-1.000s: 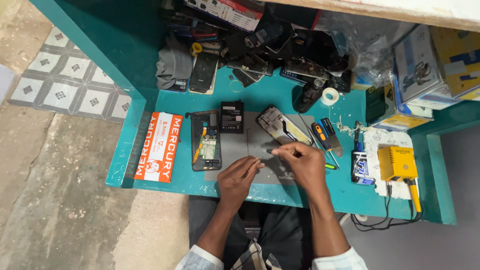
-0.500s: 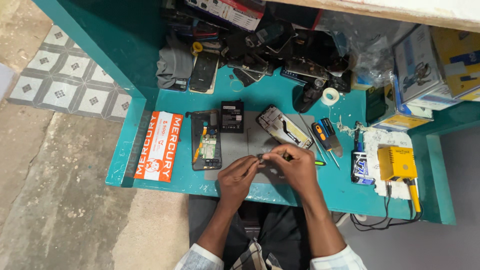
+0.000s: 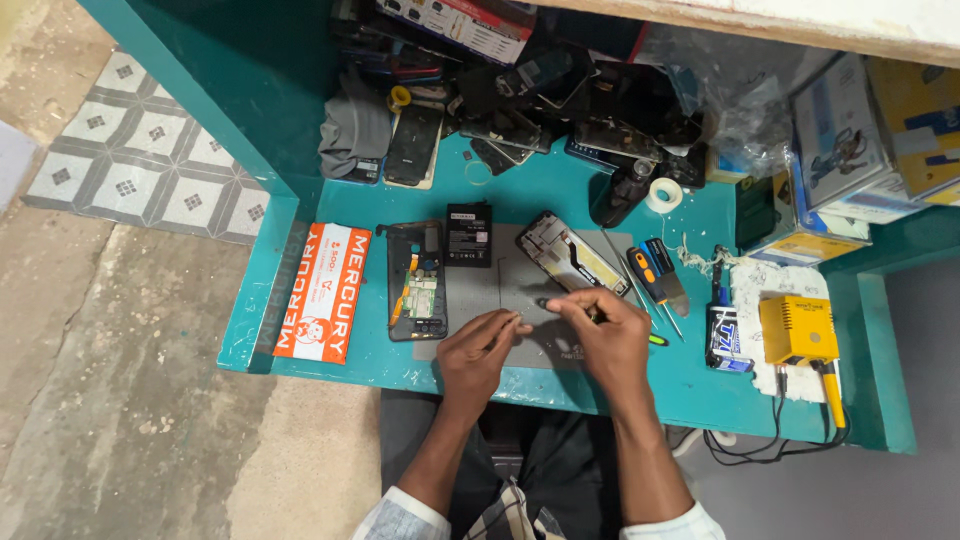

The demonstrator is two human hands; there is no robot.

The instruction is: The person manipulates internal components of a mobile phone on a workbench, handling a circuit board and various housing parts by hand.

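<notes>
Two hands meet over the grey work mat (image 3: 520, 275): my left hand (image 3: 478, 350) curls its fingertips down to pin a tiny part I cannot make out, while my right hand (image 3: 605, 335) pinches a slim tool with a green tip (image 3: 655, 340) low against it. The opened phone body (image 3: 417, 280) lies left, its black battery (image 3: 468, 234) just beside, the phone frame (image 3: 565, 252) farther right, within reach.
</notes>
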